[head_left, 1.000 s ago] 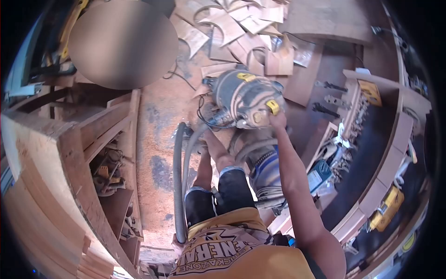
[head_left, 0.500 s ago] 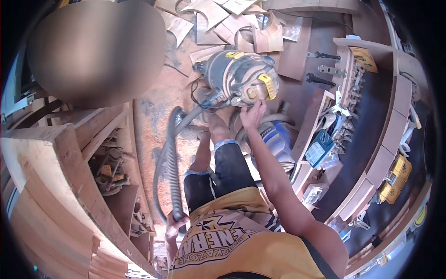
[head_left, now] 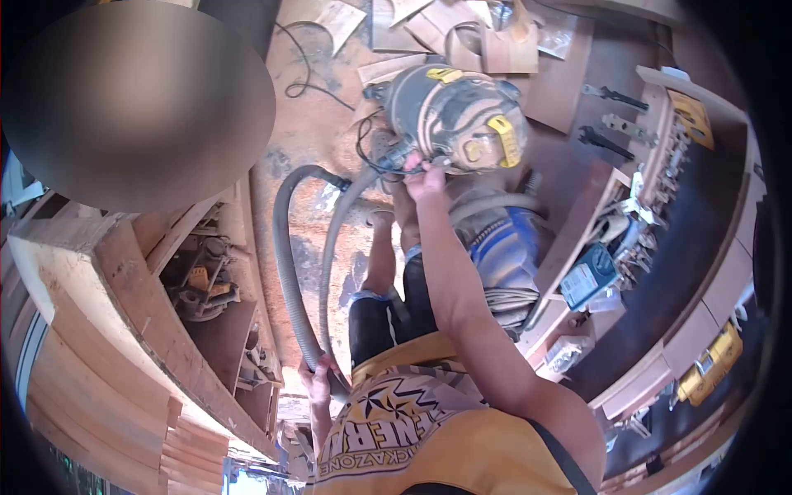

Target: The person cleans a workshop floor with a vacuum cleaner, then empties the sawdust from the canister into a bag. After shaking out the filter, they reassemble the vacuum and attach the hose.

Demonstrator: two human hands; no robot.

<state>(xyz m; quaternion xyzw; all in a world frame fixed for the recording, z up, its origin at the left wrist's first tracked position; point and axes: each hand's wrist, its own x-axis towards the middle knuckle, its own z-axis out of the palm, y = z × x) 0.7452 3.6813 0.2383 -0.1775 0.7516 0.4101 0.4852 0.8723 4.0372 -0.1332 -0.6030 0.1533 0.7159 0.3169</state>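
A dusty shop vacuum (head_left: 458, 115) with yellow latches stands on the floor in front of me. Its grey ribbed hose (head_left: 285, 239) loops down the left side to my body. My left hand (head_left: 318, 377) is wrapped round this hose beside my shirt. My right hand (head_left: 426, 180) is at the vacuum's near edge, by the hose inlet and a black cord (head_left: 363, 153). Its fingers are drawn together there; what they pinch, if anything, I cannot make out.
Cut wooden pieces (head_left: 495, 49) lie beyond the vacuum. A blue dusty bag-like item (head_left: 507, 243) sits right of my legs. Tool shelves (head_left: 627, 223) line the right; a wooden bench (head_left: 132, 289) stands left, with a power tool (head_left: 202, 289) on its shelf. Sawdust covers the floor.
My right hand has moved left along the vacuum, from near its round knob to the hose inlet, and its fingers have drawn together. The hose has swung into a wider loop. The view has shifted.
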